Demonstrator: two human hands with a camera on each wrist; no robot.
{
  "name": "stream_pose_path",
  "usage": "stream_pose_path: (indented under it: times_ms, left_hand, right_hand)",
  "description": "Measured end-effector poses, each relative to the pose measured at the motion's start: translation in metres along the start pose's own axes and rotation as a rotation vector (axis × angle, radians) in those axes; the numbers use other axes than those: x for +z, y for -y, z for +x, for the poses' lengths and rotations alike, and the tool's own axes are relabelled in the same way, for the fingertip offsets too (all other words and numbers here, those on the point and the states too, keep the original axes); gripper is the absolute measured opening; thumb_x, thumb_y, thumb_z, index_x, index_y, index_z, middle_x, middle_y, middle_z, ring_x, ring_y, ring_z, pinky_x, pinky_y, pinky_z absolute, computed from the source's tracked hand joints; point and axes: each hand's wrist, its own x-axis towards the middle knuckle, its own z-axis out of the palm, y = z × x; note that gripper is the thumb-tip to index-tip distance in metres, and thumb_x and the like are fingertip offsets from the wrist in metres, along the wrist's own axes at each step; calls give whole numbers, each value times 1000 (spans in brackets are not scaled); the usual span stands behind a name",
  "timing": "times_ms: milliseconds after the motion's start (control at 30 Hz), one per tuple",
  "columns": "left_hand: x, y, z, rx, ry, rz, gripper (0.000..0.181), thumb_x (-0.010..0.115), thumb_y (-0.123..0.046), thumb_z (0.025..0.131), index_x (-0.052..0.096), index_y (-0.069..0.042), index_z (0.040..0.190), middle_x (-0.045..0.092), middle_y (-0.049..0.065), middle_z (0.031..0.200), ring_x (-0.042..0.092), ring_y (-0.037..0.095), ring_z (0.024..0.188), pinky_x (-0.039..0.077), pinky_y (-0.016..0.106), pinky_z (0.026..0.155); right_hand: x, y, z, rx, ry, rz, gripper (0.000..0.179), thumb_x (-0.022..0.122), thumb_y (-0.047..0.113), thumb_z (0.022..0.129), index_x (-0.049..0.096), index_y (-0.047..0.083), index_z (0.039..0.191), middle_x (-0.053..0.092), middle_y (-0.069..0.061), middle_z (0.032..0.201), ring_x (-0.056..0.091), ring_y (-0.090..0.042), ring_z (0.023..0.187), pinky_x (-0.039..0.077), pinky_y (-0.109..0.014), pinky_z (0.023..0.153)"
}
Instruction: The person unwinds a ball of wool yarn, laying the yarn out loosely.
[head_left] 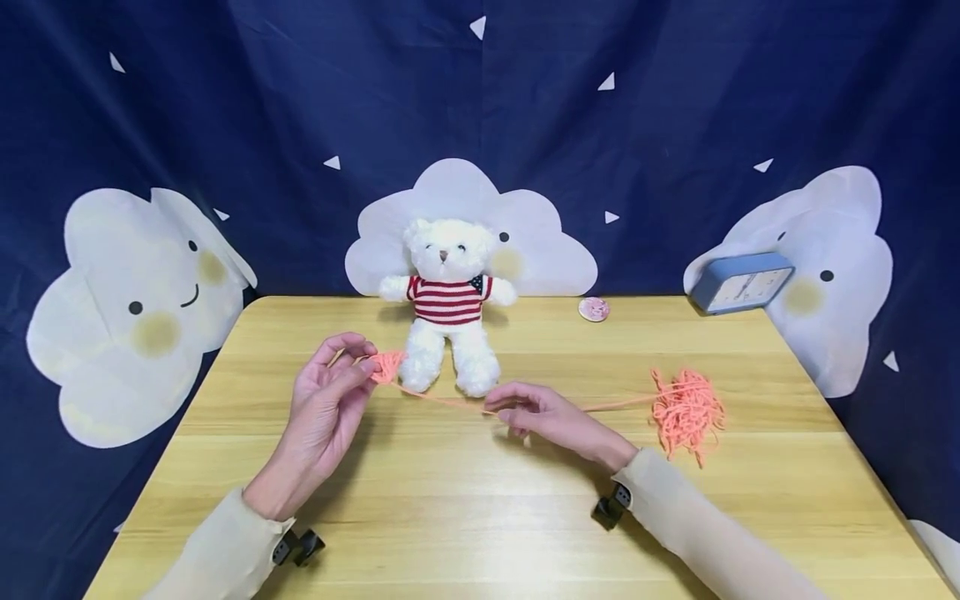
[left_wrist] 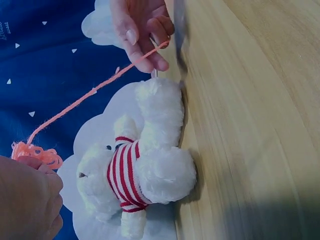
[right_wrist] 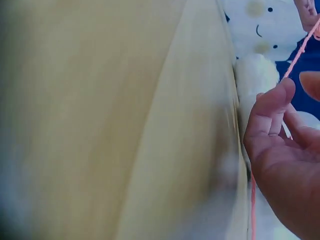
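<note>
My left hand pinches a small wound bundle of coral-orange yarn between thumb and fingers, raised in front of the table. In the left wrist view this bundle shows loops above the fist. From it a single taut strand runs rightward to my right hand. There the strand passes through the curled fingers, with the thumb apart from them. Beyond the hand it continues to a loose, tangled heap of the same yarn on the right of the table.
A white teddy bear in a red-striped shirt sits at the back middle, close beyond both hands. Near the back edge lies a round pink badge. A blue clock stands at the back right corner of the wooden table, before a dark blue curtain.
</note>
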Motion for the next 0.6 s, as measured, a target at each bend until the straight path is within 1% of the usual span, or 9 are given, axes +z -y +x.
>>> stream_pose_path:
  times_ms: [33,100,200,267,333,433,600]
  left_hand:
    - [0,1,1,-1,0,2,31,61,24,98,63,2,120,63,13,113,67,20,103,60,23,91]
    - [0,2,1,-2,0,5,31,58,24,99,63,1,120,63,13,113,67,20,104,60,23,92]
    - [1,1,1,0,1,4,31,59,24,99,63,2,120,63,14,113,67,20,103,60,23,92]
    - [1,1,1,2,3,-2,31,60,24,98,63,2,120,63,14,113,67,20,102,60,23,92]
    - [0,1,2,3,6,-9,31,63,24,97,64,3,120,63,14,112,67,20,100,60,24,91]
    - [-1,1,1,0,4,-14,30,63,23,98,64,3,120,64,14,112,68,20,99,61,24,90]
    - [-3,-1,-1,-11,-4,10,32,57,24,100,65,0,120,65,13,113,68,20,100,62,24,88]
  right_hand:
    - [2,0,1,2,15,5,39,63,13,111,60,-2,147,66,-24,139,65,-28,97,57,-26,73]
    - [4,0,2,3,37,10,37,64,14,111,62,-2,144,68,-25,133,65,-27,95,57,-25,73]
    - [5,3,1,13,40,7,32,66,17,111,67,-5,134,69,-26,115,63,-24,90,57,-25,73]
    - [1,5,-5,5,20,-10,31,65,18,112,69,-8,127,67,-27,103,62,-23,86,58,-26,73]
    - [-5,7,-13,-16,-20,-33,31,64,19,112,69,-10,122,64,-28,97,61,-23,84,59,-29,73]
    - [-17,11,-28,-46,-102,-62,32,64,19,112,68,-11,119,62,-31,96,61,-23,83,58,-30,72]
    - [-38,10,-56,-59,-223,-71,33,61,20,114,65,-13,118,61,-26,96,59,-17,83,55,-29,72]
